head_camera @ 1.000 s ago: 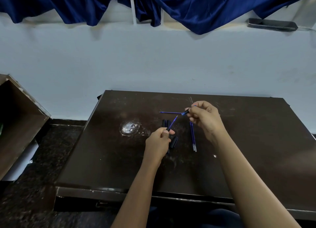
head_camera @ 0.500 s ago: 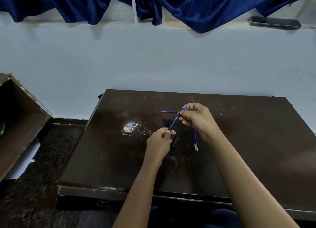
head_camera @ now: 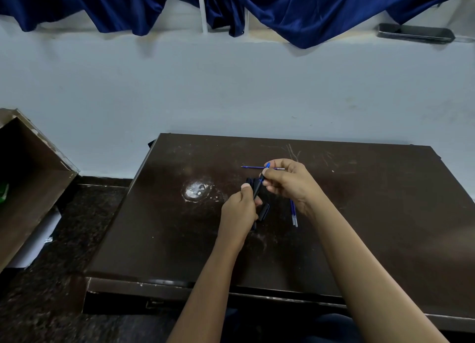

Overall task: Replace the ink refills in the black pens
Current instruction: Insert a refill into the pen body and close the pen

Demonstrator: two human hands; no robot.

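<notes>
My left hand (head_camera: pixel 239 211) grips a black pen barrel (head_camera: pixel 257 191) that points up and right. My right hand (head_camera: pixel 290 180) pinches a blue ink refill (head_camera: pixel 264 173) whose lower part sits inside the barrel's open end; only a short blue stretch shows above it. Another blue refill (head_camera: pixel 253 167) lies flat on the dark table (head_camera: pixel 180 239) just beyond the hands. Two more refills (head_camera: pixel 294 215) lie side by side under my right wrist. A black pen part (head_camera: pixel 264 212) rests on the table between my hands, and more black pieces (head_camera: pixel 248 181) lie partly hidden behind them.
A pale scuffed patch (head_camera: pixel 196 189) marks the table left of my hands. A brown box (head_camera: pixel 28 178) stands open at the far left on the dark stone floor (head_camera: pixel 64 304). Blue cloth (head_camera: pixel 295 11) hangs along the wall above, and a dark tray (head_camera: pixel 415 32) sits on the ledge.
My right hand has moved down and left toward my left hand, and the blue refill has slid further into the black barrel, so less of it shows.
</notes>
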